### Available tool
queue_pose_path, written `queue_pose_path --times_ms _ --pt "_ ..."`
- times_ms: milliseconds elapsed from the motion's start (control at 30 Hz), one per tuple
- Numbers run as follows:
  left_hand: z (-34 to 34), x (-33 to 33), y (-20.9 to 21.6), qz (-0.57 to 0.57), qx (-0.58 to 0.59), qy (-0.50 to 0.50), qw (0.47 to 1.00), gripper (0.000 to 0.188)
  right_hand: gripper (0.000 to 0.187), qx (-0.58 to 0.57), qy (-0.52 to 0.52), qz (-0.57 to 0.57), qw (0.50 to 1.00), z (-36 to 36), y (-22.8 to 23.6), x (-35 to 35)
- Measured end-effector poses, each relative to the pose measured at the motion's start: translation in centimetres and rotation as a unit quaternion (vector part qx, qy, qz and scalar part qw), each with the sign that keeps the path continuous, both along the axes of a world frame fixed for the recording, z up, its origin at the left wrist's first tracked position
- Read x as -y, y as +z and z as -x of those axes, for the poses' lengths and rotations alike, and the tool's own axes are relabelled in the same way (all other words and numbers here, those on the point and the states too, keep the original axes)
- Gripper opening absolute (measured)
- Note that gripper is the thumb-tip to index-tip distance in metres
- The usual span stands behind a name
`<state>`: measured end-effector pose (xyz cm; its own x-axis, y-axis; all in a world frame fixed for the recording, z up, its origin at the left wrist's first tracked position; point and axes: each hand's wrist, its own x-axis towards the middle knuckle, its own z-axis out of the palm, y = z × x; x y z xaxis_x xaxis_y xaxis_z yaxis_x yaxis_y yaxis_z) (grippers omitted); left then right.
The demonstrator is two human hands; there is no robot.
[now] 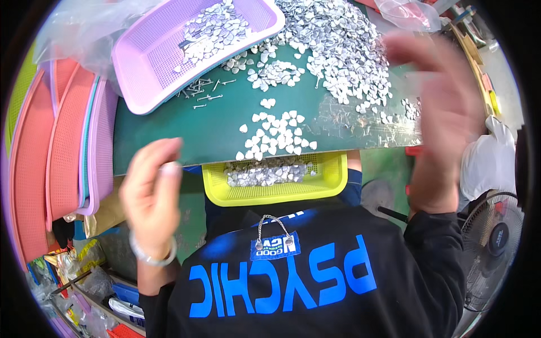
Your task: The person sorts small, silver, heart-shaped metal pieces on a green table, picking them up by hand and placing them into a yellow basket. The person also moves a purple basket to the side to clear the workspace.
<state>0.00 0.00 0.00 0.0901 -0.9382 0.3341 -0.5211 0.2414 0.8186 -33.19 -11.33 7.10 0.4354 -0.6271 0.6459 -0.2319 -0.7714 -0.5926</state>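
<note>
Above the left front edge of the green table, my left hand [151,194] is raised with loosely bent fingers, the thumb a little apart and nothing visible in them. My right hand [445,101] is up over the table's right side, smeared by motion, so its fingers cannot be read. Small silver heart-shaped pieces [276,134] lie loosely spread near the front edge, between my hands. Just below that edge, a yellow-green plastic basket [332,194] at my lap holds more of these hearts. A large heap of hearts [344,50] covers the back right of the table.
A lilac basket [141,62] with hearts stands at the back left, on top of a teal one. Small metal pins [208,97] lie beside it. Stacked coral and lilac baskets [62,141] stand at far left. A fan [496,242] and a white bag [487,160] are at right.
</note>
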Motion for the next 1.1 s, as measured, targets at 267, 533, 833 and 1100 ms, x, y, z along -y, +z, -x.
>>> queue_pose_path --times_ms 267,533,833,1100 --pt "4.0 5.2 -3.7 0.014 0.227 -0.139 0.964 0.027 0.02 -0.245 0.037 -0.039 0.968 -2.6 -10.4 3.4" --pt "4.7 8.0 -3.5 0.036 0.23 -0.175 0.957 0.026 0.026 -0.323 0.032 0.005 0.946 -4.5 -10.7 4.3" --pt "6.9 12.6 -4.2 0.013 0.242 -0.204 0.948 0.017 0.03 -0.278 0.004 -0.034 0.96 -3.3 -10.4 4.1" --pt "5.3 12.2 -4.8 -0.01 0.195 -0.183 0.964 0.01 0.028 -0.28 -0.015 -0.048 0.959 -2.0 -10.5 2.6"
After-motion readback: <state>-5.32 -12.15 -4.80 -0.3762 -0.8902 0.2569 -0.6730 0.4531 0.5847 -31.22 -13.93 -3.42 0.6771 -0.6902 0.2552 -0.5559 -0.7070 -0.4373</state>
